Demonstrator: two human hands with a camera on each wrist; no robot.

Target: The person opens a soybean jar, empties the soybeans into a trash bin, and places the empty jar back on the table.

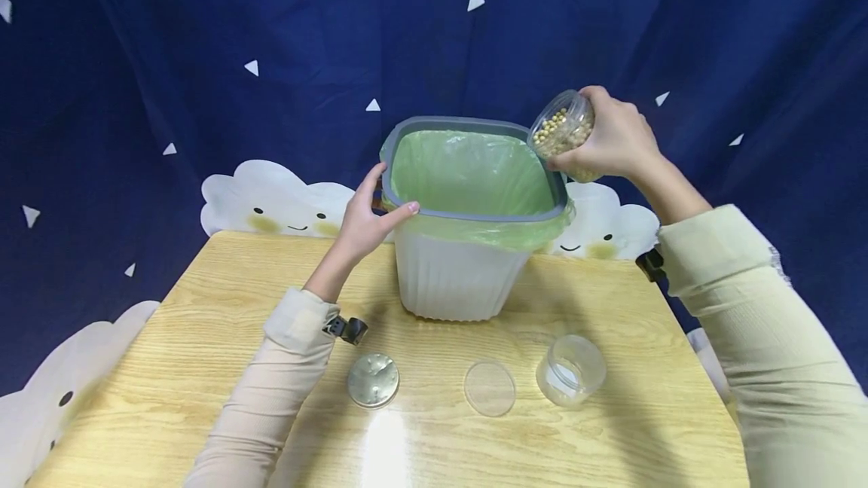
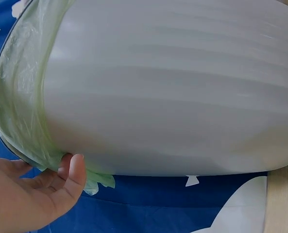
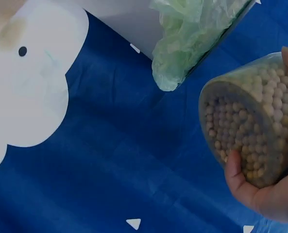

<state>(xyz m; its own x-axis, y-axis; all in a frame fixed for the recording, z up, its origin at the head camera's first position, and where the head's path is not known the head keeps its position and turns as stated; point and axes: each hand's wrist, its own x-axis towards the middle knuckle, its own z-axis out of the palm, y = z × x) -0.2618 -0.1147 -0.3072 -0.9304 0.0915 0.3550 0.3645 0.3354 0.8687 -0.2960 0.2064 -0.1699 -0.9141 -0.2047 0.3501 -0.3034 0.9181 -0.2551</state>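
Note:
A white trash bin (image 1: pixel 447 277) with a grey rim stands on the table, lined with a green plastic bag (image 1: pixel 468 164) folded over its edge. My left hand (image 1: pixel 362 224) grips the rim at the left corner; in the left wrist view its curled fingers (image 2: pixel 73 179) lie at the bag's overhang. Above the right side of the rim, my right hand (image 1: pixel 620 138) holds a clear jar (image 1: pixel 576 115) of round yellowish beans, tilted with its mouth toward the bin. The right wrist view shows the jar's bean-filled base (image 3: pixel 241 136), with a finger against it.
On the table in front of the bin lie a silver lid (image 1: pixel 374 380) at left and a clear disc (image 1: pixel 490 388) in the middle. A clear open jar (image 1: pixel 572 370) sits to their right. Behind hangs a dark blue curtain (image 1: pixel 305 21), with white cloud shapes (image 1: pixel 271 198) below.

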